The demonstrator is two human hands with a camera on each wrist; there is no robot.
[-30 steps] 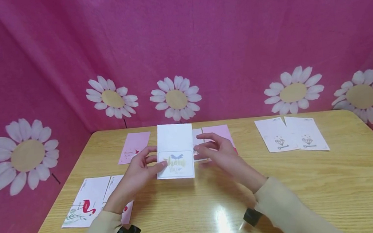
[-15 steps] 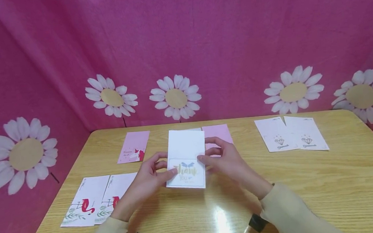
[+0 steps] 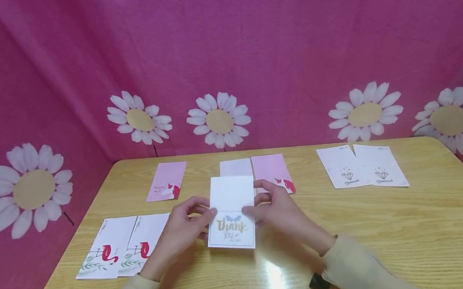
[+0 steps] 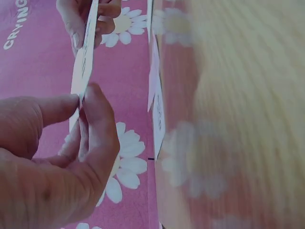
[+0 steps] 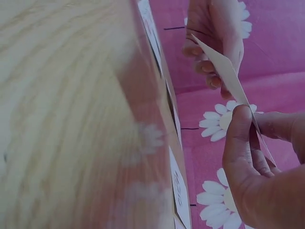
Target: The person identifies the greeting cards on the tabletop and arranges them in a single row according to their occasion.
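A white folded card (image 3: 231,194) printed "Thank You" on its lower half is held up over the middle of the table, its crease running across the centre. My left hand (image 3: 189,225) pinches its left edge near the crease, thumb in front and fingers behind. On the opposite edge my right hand (image 3: 279,211) pinches it the same way. Both wrist views show the card (image 4: 85,67) edge-on, raised above the tabletop, with thumb and fingers (image 5: 240,129) meeting on it. Behind it in the head view lies another white card (image 3: 235,167), partly hidden.
Two flamingo cards (image 3: 107,249) lie at the left, partly behind my left forearm. One pink card (image 3: 167,181) lies at the back left, another pink card (image 3: 272,170) behind my right hand. Two diamond-print cards (image 3: 343,167) overlap at the back right. A pink curtain (image 3: 282,59) hangs behind the table (image 3: 426,229).
The thank-you card has moved right and then down toward me. My right hand, earlier apart from it, has taken hold of its right edge.
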